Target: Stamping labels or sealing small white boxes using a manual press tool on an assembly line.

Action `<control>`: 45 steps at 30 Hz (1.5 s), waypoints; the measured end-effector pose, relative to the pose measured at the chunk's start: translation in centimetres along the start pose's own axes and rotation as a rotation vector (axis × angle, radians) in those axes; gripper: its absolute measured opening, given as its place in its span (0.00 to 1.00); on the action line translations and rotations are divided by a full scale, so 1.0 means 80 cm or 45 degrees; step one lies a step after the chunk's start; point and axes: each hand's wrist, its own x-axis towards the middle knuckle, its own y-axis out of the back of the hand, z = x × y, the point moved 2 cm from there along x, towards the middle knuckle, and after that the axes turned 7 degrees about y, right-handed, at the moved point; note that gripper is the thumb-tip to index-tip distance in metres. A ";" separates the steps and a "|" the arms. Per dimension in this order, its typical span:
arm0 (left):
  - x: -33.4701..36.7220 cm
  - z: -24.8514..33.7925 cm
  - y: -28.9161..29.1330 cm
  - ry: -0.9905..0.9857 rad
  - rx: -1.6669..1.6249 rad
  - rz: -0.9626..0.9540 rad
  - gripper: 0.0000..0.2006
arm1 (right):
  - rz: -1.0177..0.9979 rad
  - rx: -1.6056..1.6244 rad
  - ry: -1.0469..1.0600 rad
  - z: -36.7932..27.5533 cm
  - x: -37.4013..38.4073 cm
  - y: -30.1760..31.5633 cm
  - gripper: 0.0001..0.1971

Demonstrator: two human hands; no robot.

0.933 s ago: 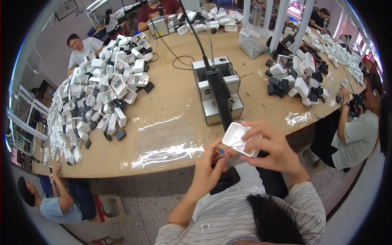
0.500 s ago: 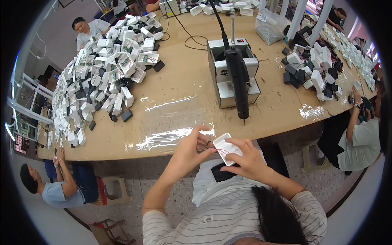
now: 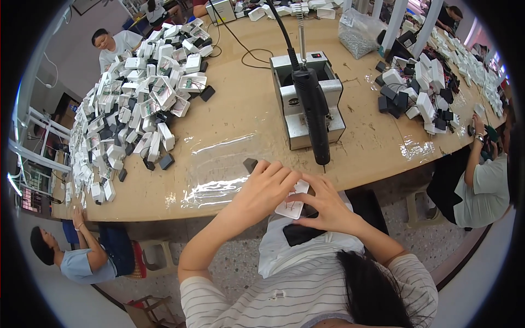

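Observation:
My right hand [image 3: 330, 206] grips a small open white plastic case [image 3: 289, 210] by its side, thumb and fingers curved around it. Thin wires show inside the case. My left hand [image 3: 265, 188] is bent over the case's far left part, palm down; its fingertips are hidden, so what they pinch cannot be made out. Just beyond my left knuckles lies a small dark block [image 3: 250, 165] on the table. Both hands are over my lap at the table's front edge.
A black electric screwdriver [image 3: 311, 112] hangs, bit down, before a metal box-shaped machine [image 3: 295, 136]. White cases form a large pile [image 3: 158, 87] at left and a smaller pile [image 3: 421, 93] at right. A clear bag [image 3: 358, 35] stands behind. Co-workers sit at both sides.
My left hand has moved right and turned palm down over the case. The case has shifted slightly nearer and is more covered. A dark block now shows beyond my left hand.

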 end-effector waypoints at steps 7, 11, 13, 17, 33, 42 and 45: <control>-0.005 -0.020 -0.058 0.176 -0.480 0.147 0.21 | -0.011 0.077 -0.035 0.019 -0.001 0.008 0.34; -0.003 -0.017 -0.046 0.130 -0.285 0.288 0.16 | -0.080 0.115 -0.061 0.022 0.004 0.021 0.33; -0.003 -0.017 -0.051 0.115 -0.260 0.298 0.15 | -0.069 0.159 -0.103 0.020 0.006 0.024 0.31; -0.002 -0.007 -0.050 0.061 -0.126 0.330 0.15 | -0.075 0.186 -0.068 0.022 0.004 0.029 0.29; 0.004 0.006 -0.061 0.213 -0.190 0.309 0.10 | 0.491 0.567 0.002 0.066 -0.013 0.067 0.19; 0.000 0.009 -0.070 0.375 -0.248 0.343 0.10 | 0.780 -0.400 -0.118 0.067 0.105 0.074 0.24; 0.002 0.010 -0.066 0.372 -0.259 0.350 0.09 | 0.860 -0.400 -0.218 0.077 0.098 0.070 0.24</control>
